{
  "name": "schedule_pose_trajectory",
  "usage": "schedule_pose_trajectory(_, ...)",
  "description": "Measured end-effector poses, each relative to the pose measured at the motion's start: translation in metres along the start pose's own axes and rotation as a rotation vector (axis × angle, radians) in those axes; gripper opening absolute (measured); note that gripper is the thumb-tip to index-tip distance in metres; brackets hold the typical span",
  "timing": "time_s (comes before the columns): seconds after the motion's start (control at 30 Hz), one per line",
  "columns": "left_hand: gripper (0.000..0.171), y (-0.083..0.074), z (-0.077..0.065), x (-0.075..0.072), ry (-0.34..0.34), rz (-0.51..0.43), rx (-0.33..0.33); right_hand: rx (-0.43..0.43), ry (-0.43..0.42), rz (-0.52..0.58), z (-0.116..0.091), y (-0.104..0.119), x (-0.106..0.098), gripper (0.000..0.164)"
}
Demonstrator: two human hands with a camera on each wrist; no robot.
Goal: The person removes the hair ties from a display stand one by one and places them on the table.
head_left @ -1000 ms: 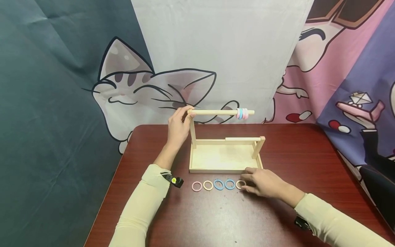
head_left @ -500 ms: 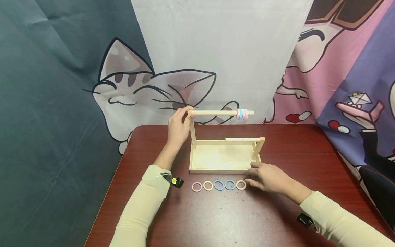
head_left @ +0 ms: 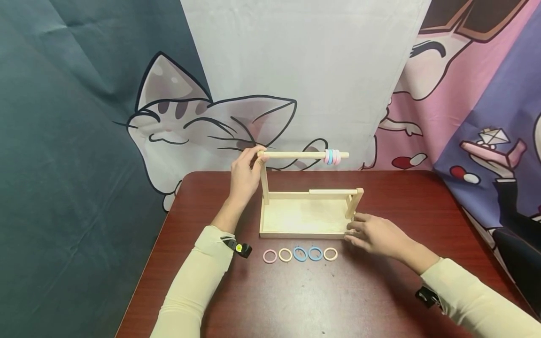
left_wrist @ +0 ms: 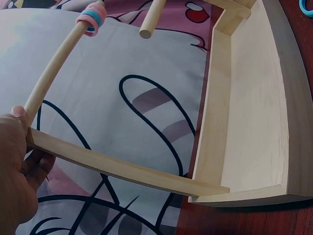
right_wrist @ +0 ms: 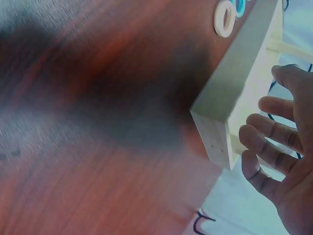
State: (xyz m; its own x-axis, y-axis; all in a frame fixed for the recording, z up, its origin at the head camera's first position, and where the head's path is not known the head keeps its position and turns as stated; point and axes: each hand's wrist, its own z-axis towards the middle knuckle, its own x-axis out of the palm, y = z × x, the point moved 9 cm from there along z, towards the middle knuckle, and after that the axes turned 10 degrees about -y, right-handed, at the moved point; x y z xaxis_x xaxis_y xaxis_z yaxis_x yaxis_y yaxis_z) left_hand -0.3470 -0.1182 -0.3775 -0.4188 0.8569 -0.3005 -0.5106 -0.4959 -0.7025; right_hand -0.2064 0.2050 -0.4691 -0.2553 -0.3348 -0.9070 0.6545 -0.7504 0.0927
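Note:
My left hand (head_left: 246, 171) pinches the top of the tall left post (left_wrist: 112, 164) of a wooden stand, where a round rod (head_left: 291, 154) joins it. Several pink and blue rings (head_left: 332, 157) hang together near that rod's free right end. The stand's shallow tray (head_left: 304, 234) rests on the table. Relaxed and holding nothing, my right hand (head_left: 378, 234) is at the tray's right front corner, fingers loosely bent and spread in the right wrist view. A row of loose rings lies before the tray: pink (head_left: 269, 256), cream (head_left: 285, 255), two blue (head_left: 314, 254) and another cream (head_left: 330, 254).
A shorter post (head_left: 355, 203) rises at the tray's right end, with a lower rod (head_left: 332, 191) pointing left from it. The dark red table (head_left: 296, 300) ends at the back against a cartoon-printed cloth (head_left: 313, 70).
My right hand has drawn away from the rightmost cream ring, moving right and back to the tray's corner. My left hand and the rings have stayed in place.

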Motion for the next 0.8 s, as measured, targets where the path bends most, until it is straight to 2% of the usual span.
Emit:
schedule_pose_trajectory(0.27,0.035,-0.002,0.000,-0.001,0.000,0.005,0.004,-0.001,-0.063,-0.030,0.010,-0.011,-0.020,0.025)
schedule_pose_trajectory(0.37,0.035,-0.002,-0.001,0.000,-0.001,0.010,0.012,-0.021,-0.116,-0.029,0.015,-0.012,-0.029,0.019)
schedule_pose_trajectory(0.6,0.033,-0.001,-0.001,-0.001,-0.007,0.018,0.013,-0.055,-0.237,-0.010,0.030,-0.014,-0.051,0.016)
schedule_pose_trajectory(0.8,0.033,-0.002,0.000,0.000,-0.010,0.013,0.015,-0.023,-0.276,-0.001,0.043,-0.022,-0.063,0.020)
